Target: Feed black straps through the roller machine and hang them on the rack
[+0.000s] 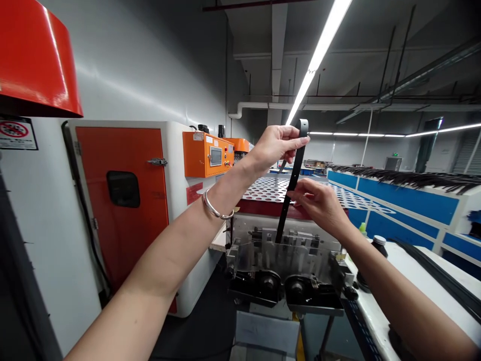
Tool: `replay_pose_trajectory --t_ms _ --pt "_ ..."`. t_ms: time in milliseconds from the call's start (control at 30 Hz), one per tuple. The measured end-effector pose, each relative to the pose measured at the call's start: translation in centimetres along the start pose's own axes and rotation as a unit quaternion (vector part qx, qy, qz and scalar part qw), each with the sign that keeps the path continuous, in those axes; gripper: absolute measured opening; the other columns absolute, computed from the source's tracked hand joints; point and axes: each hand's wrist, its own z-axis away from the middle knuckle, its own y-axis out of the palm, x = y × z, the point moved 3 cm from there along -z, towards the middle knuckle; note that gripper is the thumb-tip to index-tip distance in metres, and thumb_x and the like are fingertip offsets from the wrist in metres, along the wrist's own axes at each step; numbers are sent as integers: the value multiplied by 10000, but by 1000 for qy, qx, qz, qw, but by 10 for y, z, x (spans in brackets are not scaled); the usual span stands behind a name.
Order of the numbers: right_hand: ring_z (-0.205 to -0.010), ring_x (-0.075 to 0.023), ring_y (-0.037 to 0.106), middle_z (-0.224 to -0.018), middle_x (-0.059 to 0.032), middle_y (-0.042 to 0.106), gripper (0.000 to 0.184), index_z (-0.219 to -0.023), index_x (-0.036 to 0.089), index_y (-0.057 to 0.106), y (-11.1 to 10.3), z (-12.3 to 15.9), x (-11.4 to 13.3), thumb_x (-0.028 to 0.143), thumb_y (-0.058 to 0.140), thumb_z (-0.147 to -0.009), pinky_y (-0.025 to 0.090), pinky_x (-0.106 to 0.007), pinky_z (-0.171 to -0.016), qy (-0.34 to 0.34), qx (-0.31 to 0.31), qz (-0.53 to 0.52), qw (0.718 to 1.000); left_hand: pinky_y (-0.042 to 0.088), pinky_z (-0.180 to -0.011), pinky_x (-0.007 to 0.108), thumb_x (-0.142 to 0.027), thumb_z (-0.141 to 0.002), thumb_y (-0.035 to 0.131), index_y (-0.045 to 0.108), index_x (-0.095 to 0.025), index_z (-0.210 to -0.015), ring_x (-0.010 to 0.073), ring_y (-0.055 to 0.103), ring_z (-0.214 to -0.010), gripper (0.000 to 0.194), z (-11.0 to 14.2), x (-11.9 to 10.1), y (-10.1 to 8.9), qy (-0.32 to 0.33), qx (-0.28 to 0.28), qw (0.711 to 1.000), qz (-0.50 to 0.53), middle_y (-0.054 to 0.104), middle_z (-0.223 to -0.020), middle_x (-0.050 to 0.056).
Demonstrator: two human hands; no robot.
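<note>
A long black strap (292, 180) hangs upright, its lower end going down into a small grey roller machine (289, 265). My left hand (276, 144) is raised and pinches the strap's top end, which curls over my fingers. My right hand (319, 203) is lower, fingers closed on the strap's middle, just above the machine. A silver bangle (215, 209) sits on my left wrist.
A white cabinet with an orange door (124, 200) and an orange control box (208, 154) stands to the left. A perforated conveyor bed (270, 188) lies behind the machine. Blue-sided racks with black strips (406, 178) run along the right. A dark bottle (379, 243) stands on the white bench.
</note>
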Motion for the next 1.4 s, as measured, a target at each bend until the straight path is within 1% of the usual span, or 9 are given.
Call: replay_pose_trajectory --t_ms 200,533,800,933,1033,1133,1200,1300,1400 --pt "-668 -155 608 -755 -12 609 195 -866 205 550 16 23 -2 392 560 -921 530 -288 -621 47 49 -86 994 429 -511 245 -131 -860 594 575 -130 -739 40 472 -505 123 31 16 6 -9 -7 1000 -15 502 -634 -21" --pt "-686 -164 605 -755 -20 616 242 -801 215 487 48 47 -26 412 511 -939 498 -274 -617 77 101 -96 987 417 -445 216 -112 -833 616 526 -144 -701 35 496 -422 163 59 53 14 -44 -18 998 -32 504 -588 -58" --pt "-669 -146 593 -744 2 638 168 -816 213 503 35 44 -21 321 503 -945 429 -245 -612 58 119 -15 991 460 -493 229 -172 -844 616 502 -171 -690 50 493 -486 192 61 63 13 -50 -23 998 18 472 -582 -50" --pt "-651 -148 611 -707 13 616 173 -796 213 490 29 46 -24 311 493 -939 404 -238 -588 66 143 13 987 417 -482 252 -234 -841 624 519 -186 -681 71 498 -496 196 64 67 13 -56 -17 998 -22 502 -576 -33" --pt "-614 -144 575 -700 7 620 184 -775 206 528 28 54 -29 312 514 -924 373 -246 -567 68 169 76 980 346 -452 264 -261 -835 617 536 -194 -671 70 454 -446 195 71 72 17 -77 -6 994 -74 513 -556 -30" --pt "-650 -156 560 -787 -14 653 156 -872 206 597 22 68 -30 357 568 -905 356 -265 -590 69 152 151 974 317 -472 272 -255 -837 595 548 -193 -643 71 407 -446 209 79 79 23 -94 14 988 -119 497 -532 -34" --pt "-640 -158 544 -777 -9 642 203 -968 216 598 15 82 -24 408 574 -905 344 -271 -588 89 130 161 974 326 -509 272 -249 -826 598 543 -190 -614 81 406 -494 227 84 85 28 -91 17 985 -144 486 -540 -35" --pt "-574 -143 493 -694 17 597 252 -1000 226 573 8 112 -13 463 534 -923 328 -262 -550 154 148 78 974 331 -559 269 -276 -802 625 548 -178 -594 95 425 -563 243 92 96 36 -86 15 977 -193 494 -573 -36" --pt "-570 -133 460 -671 20 564 284 -895 216 576 18 158 -6 486 498 -937 307 -253 -522 217 222 -42 950 343 -604 273 -325 -808 630 640 -169 -696 114 489 -619 192 105 103 42 -99 -10 964 -248 595 -636 -13"
